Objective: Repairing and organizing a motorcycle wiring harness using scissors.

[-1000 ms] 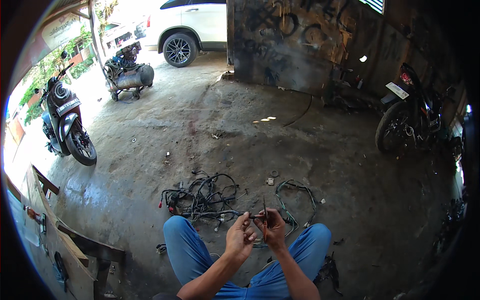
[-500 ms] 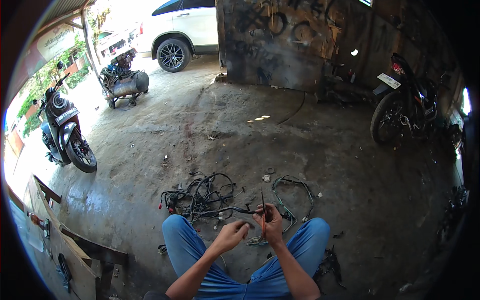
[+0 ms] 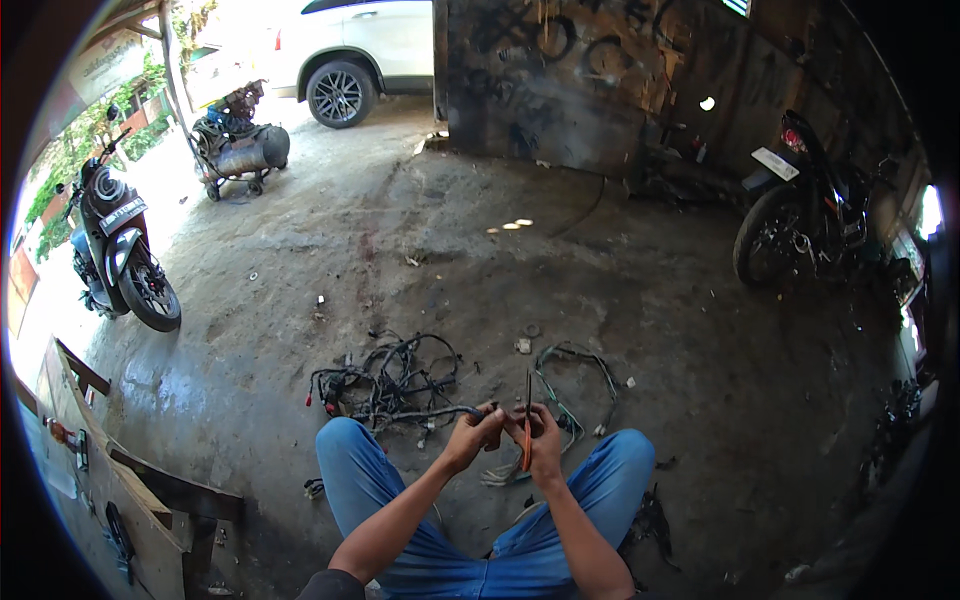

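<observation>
My left hand [image 3: 468, 440] is closed around a black-wrapped branch of a wiring harness [image 3: 388, 378]. The rest of that harness lies tangled on the floor beyond my left knee, with small red and pale connectors. Just beside it, my right hand [image 3: 546, 448] grips what look like orange-handled scissors [image 3: 527, 445], their thin dark blade pointing up and away from me. Both hands' fingertips meet at the end of the branch, and they hide what is pinched there. A loop of green and grey wires [image 3: 568, 350] curves over the floor beyond my right hand.
A wooden bench [image 3: 150, 500] stands at the near left. Farther off are a scooter [image 3: 125, 245], an air compressor [image 3: 245, 150] and a white car [image 3: 395, 45]. A motorcycle [image 3: 790, 215] stands at the right. Dark scraps [image 3: 655, 530] lie beside my right knee.
My left hand has moved right and up and now holds the black-wrapped branch next to my right hand. The scissors stay in my right hand. The view has shifted slightly.
</observation>
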`<state>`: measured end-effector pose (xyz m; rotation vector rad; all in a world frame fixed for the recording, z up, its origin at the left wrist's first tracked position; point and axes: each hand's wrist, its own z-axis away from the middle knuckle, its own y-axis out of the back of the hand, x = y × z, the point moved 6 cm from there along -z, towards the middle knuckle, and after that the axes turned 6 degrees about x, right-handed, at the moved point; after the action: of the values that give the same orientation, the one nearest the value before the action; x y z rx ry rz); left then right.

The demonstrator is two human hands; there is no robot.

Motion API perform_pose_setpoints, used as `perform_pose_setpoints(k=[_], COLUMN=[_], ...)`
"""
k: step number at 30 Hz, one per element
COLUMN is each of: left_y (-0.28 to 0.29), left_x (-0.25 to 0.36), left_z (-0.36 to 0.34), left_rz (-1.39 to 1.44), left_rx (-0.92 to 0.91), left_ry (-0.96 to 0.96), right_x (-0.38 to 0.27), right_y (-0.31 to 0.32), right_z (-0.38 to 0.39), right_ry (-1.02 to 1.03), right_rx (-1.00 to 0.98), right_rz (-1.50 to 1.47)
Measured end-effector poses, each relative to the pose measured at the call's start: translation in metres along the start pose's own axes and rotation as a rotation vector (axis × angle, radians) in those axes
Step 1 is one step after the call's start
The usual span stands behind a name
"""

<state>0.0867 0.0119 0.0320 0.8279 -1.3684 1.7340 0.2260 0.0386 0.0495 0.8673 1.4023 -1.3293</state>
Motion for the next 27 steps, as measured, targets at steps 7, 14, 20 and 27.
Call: perform_pose_setpoints(k=[7,14,20,27], left_y=[0.013,0.020,0.018,0.016], left_x=[0.002,-0.014,-0.012,-0.022], left_z=[0.000,0.003,0.006,0.006], left_rz=[0.268,0.155,0.258,0.267], left_rx=[-0.216,-0.118,-0.161,0.052], left_ry=[0.084,0.026,0.028,0.106], right_x=[0.013,0.012,0.013,0.008], right_y=[0.002,0.001,-0.003,-0.004], right_z=[-0.017,-0.009,-0.006,-0.007], right_ry=[-0.113,-0.229,-0.263,-0.195], right_rx=[-0.030,-0.041,-0.096,-0.080], right_rz=[-0.120,-0.174,-0.182,-0.123])
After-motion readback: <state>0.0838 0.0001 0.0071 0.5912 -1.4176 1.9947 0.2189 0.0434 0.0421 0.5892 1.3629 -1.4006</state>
